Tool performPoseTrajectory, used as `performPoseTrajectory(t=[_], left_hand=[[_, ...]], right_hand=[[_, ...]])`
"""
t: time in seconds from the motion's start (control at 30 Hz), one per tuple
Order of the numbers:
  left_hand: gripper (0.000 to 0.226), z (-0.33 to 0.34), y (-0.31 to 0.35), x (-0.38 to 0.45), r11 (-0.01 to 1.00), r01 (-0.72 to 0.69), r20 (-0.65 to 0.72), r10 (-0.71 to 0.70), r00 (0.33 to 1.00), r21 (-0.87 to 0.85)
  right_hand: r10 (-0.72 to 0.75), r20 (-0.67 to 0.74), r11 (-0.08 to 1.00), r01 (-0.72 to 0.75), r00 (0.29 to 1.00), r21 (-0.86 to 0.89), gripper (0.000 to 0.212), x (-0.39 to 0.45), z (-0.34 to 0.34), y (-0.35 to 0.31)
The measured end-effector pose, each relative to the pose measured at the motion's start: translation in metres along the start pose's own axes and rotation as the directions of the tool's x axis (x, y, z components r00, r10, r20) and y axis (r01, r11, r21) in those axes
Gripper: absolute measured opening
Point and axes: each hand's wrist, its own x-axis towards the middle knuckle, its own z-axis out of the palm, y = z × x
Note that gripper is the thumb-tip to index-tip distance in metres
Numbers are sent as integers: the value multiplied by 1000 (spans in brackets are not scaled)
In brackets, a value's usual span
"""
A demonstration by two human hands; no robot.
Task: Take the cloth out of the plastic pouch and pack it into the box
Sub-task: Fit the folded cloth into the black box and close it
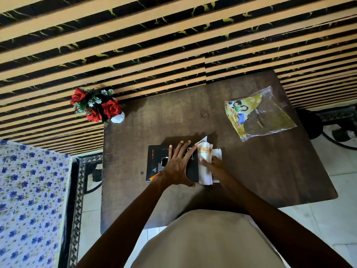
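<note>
Where the one folded white cloth lies, at the right-hand end of the single black box near the middle of the table, it is partly out in the open; how far it sits inside the box cannot be told. The cloth carries one orange patterned band at its far end. One plastic pouch lies well apart from it, toward the far right corner of the table, flat, with a yellow printed insert showing through the clear film.

Two bare hands are in view. The left hand lies flat on top of the box, palm down, fingers spread and the thumb out toward the near edge; it grips nothing. The right hand rests against the cloth with its fingers extended onto the white folds; whether those fingers pinch the fabric or only press it cannot be told. The two hands are close together, with the edge of the box and the cloth between them.

One vase of flowers stands at the far left corner of the table, showing three red blooms. One patterned bedsheet with blue flowers lies to the left of the table.
</note>
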Motion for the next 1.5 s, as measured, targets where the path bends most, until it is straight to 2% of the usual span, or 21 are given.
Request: performPoseTrajectory(t=[0.03, 0.07, 0.13, 0.17, 0.27, 0.3, 0.4, 0.6, 0.77, 0.97, 1.07, 1.17, 1.27, 1.37, 1.5], left_hand=[[145, 1, 0, 0, 1000, -4, 0, 4, 1000, 0], [145, 2, 0, -1, 1000, -5, 0, 5, 1000, -2], [145, 2, -1, -1, 1000, -5, 8, 5, 1000, -14], [144, 2, -1, -2, 1000, 0, 8, 1, 1000, -19], [144, 2, -1, -2, 1000, -4, 9, 4, 1000, -30], [144, 3, -2, -1, 999, -6, 9, 6, 1000, -36], [145, 5, -4, -1, 999, -6, -3, 6, 1000, -54], [144, 6, -5, 0, 995, -12, -27, 9, 1000, -101], [143, -1, -6, 4, 990, -8, -28, 5, 1000, -139], [145, -4, -10, 5, 997, 3, -8, -4, 1000, -74], [146, -7, -10, 3, 999, -25, 9, 26, 1000, -25], [150, -13, -16, -4, 995, -64, 46, 60, 997, 81], [153, -19, -37, -15, 987, 11, 45, -18, 999, 161], [153, -24, -58, -26, 986, 92, 54, -101, 993, 141], [152, -28, -59, -27, 985, 125, 56, -132, 990, 116]], right_hand=[[7, 31, 999, -5, 1000, -48, 73, 6, -5, 1], [-40, 110, 999, 39, 993, 8, 82, 6, -9, -2], [-107, 83, 994, 104, 991, 39, 98, 9, -11, -2], [-117, 89, 991, 111, 989, 71, 95, 12, -10, -4], [-68, 103, 993, 57, 992, 105, 43, 16, -6, -14], [-49, 127, 991, 33, 991, 128, 36, 20, -7, -14], [-20, 238, 979, -28, 971, 200, 39, 18, -11, -11], [45, 320, 972, -116, 946, 204, 45, 22, -15, -10], [-11, 345, 971, -73, 938, 229, 36, 27, -6, -11], [-6, 394, 976, -80, 919, 201, 38, 26, 1, -19], [4, 388, 975, -90, 922, 203, 39, 25, 0, -20], [-29, 315, 976, -42, 949, 216, 32, 27, -6, -17], [-76, 265, 972, 12, 961, 237, 28, 31, -14, -17], [-84, 279, 979, 27, 957, 203, 36, 35, -13, -22], [-76, 331, 982, 13, 940, 190, 36, 34, -10, -29]])
